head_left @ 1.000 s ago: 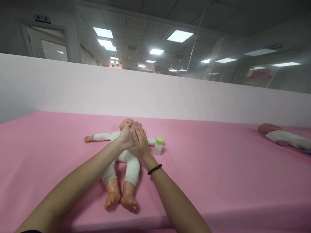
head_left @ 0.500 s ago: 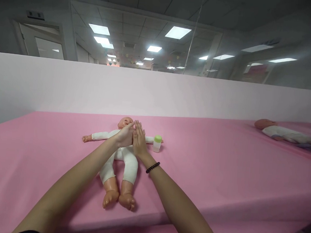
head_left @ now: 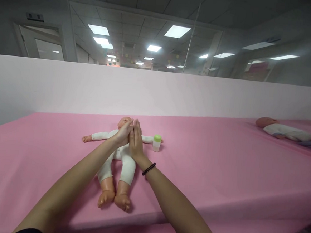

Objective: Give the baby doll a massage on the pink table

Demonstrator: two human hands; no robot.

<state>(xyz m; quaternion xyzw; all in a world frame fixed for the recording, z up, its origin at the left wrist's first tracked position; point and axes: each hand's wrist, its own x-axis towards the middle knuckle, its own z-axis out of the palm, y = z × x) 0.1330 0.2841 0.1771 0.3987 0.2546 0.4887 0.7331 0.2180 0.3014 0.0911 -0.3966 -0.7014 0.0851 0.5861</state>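
Observation:
A baby doll with a white cloth body lies on its back on the pink-covered surface, its arms spread and its feet toward me. My left hand and my right hand meet palm to palm over the doll's chest, fingers stretched out and pointing away from me. They partly cover its head and chest. Nothing shows between the palms. Just right of my right hand, a small clear bottle with a green cap stands by the doll's arm. A dark coiled band is round my right wrist.
The pink cover spreads to both sides, with its front edge hanging down near me. Another doll in white lies at the far right. Behind stands a low white wall with glass above it.
Both hands have moved slightly left, still pressed together. The near doll's legs and feet have shifted a little to the left.

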